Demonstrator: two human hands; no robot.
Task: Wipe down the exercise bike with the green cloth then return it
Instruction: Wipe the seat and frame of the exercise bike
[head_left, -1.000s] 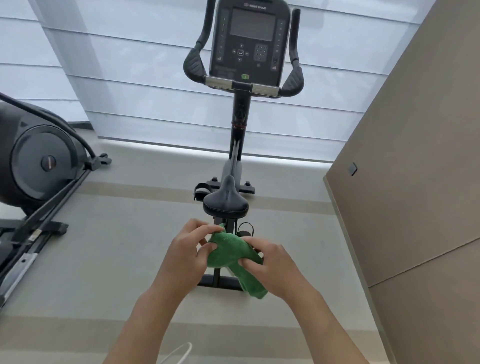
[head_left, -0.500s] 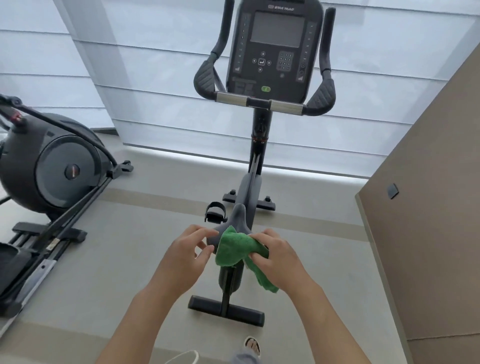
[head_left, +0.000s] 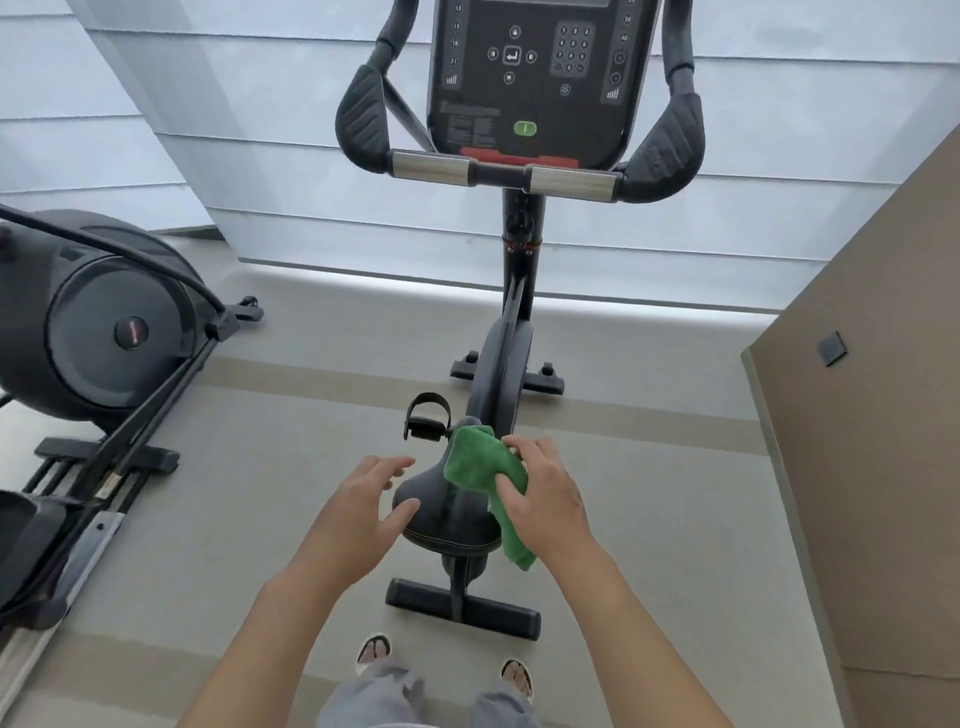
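The black exercise bike (head_left: 511, 332) stands straight ahead, its console (head_left: 535, 73) and handlebars at the top and its black saddle (head_left: 447, 512) just below my hands. My right hand (head_left: 545, 493) grips the bunched green cloth (head_left: 480, 462) over the saddle's front right part, and a tail of the cloth hangs down past the saddle's right edge. My left hand (head_left: 363, 506) hovers beside the saddle's left edge with fingers spread and loose, holding nothing.
An elliptical trainer (head_left: 98, 332) stands at the left on the grey floor. A tan wall panel (head_left: 878, 415) runs along the right. White window blinds (head_left: 260, 130) fill the back. My feet in sandals (head_left: 371, 652) are just behind the bike's rear base bar (head_left: 462, 605).
I have stepped closer to the bike. My left hand let go of the cloth and moved off to the left; the right hand carried the cloth onto the saddle.
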